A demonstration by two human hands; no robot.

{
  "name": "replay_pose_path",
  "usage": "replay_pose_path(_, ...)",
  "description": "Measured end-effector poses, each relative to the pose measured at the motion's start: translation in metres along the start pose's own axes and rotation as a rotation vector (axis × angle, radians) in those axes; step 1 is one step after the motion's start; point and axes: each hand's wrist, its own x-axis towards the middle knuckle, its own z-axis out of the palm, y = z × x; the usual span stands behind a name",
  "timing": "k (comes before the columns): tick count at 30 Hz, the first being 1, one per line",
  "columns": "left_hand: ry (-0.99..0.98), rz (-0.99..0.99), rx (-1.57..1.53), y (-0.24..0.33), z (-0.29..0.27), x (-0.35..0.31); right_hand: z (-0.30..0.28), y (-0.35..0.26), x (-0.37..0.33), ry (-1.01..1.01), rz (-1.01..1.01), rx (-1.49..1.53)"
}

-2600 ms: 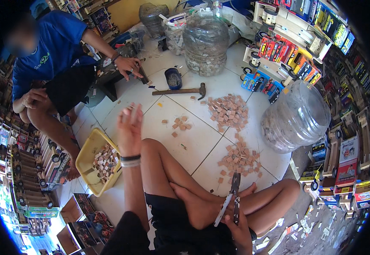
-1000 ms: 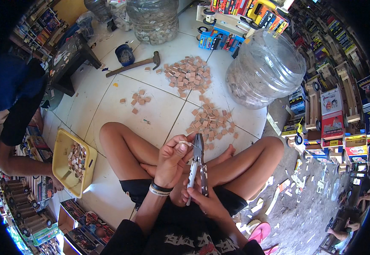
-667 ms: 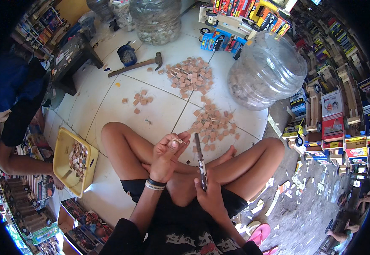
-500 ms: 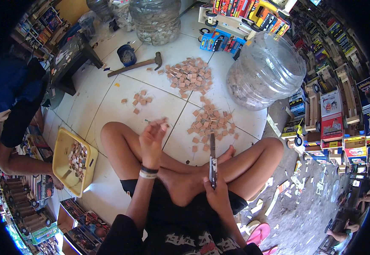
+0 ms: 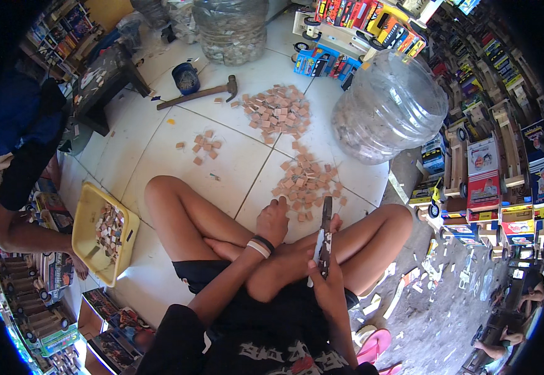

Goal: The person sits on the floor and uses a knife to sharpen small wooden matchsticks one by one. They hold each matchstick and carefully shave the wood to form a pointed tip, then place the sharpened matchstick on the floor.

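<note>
My right hand (image 5: pixel 327 285) is closed around a long, flat metal tool (image 5: pixel 324 240) with a dark upper end and whitish scuffs; its exact kind is unclear. The tool points upward and away from me, over my crossed legs. My left hand (image 5: pixel 272 223) is at the near left edge of a pile of small brown square pieces (image 5: pixel 306 178). Its fingers are bent together, and whatever is between them is hidden. A larger pile of the same pieces (image 5: pixel 276 112) lies beyond, and a small cluster (image 5: pixel 207 145) sits to the left. A tiny pale-and-greenish bit (image 5: pixel 214 177) rests on the tiles.
A hammer (image 5: pixel 200 97) lies beside a dark blue cup (image 5: pixel 186 80). A yellow basin (image 5: pixel 83 234) of small pieces stands at left, near another person's leg (image 5: pixel 34 234). Large clear plastic containers (image 5: pixel 391 106) and stacked toy trucks (image 5: pixel 484 169) surround the white tiled floor (image 5: pixel 131 134).
My left hand has moved right, from near the small cluster to the nearer pile. The greenish bit now lies on the floor, away from my fingers. The tool has shifted slightly right.
</note>
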Motion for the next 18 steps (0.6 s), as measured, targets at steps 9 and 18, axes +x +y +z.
replay_pose_path(9,-0.089,-0.189,-1.314,0.004,-0.084,-0.004,0.006,0.008,-0.003,-0.116,-0.037,0.041)
replay_pose_path(18,0.088,-0.250,-1.506,0.052,-0.118,-0.023,0.015,-0.001,0.003,-0.190,-0.215,-0.108)
